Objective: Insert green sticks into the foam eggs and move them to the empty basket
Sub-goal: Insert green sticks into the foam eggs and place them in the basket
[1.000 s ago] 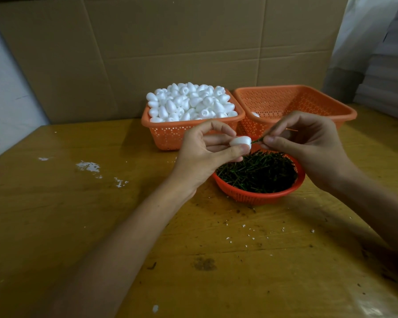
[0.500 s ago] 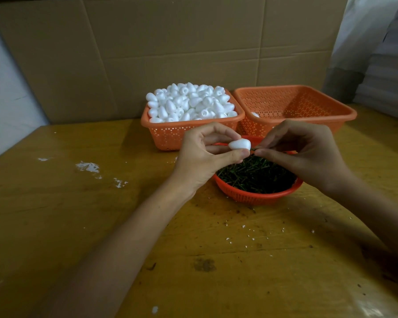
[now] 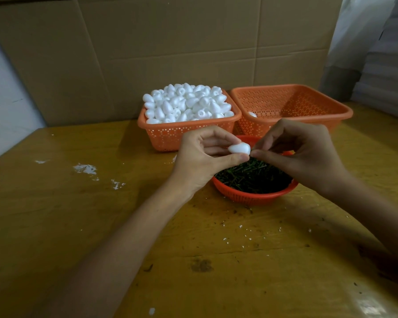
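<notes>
Wooden table [image 3: 55, 226] backed by cardboard [image 3: 170, 42], round basket [image 3: 251, 196] of green sticks [image 3: 253, 175] at centre. Over its 11 o'clock rim, foam egg [image 3: 240, 148] clamped between left hand [image 3: 202, 161] thumb underneath and curled fingertips on top; at the egg's 3 o'clock end, right hand [image 3: 303, 154] thumb and forefinger pinched tight on a green stick [image 3: 251, 149], only a dark sliver showing. Farther toward 12 o'clock, heaped egg basket [image 3: 170, 136], with near-empty basket [image 3: 296, 104] just beside at its 3 o'clock, single egg [image 3: 252, 114] inside.

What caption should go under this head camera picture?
Left hand holds a foam egg; right hand pinches a green stick at its end.
</notes>
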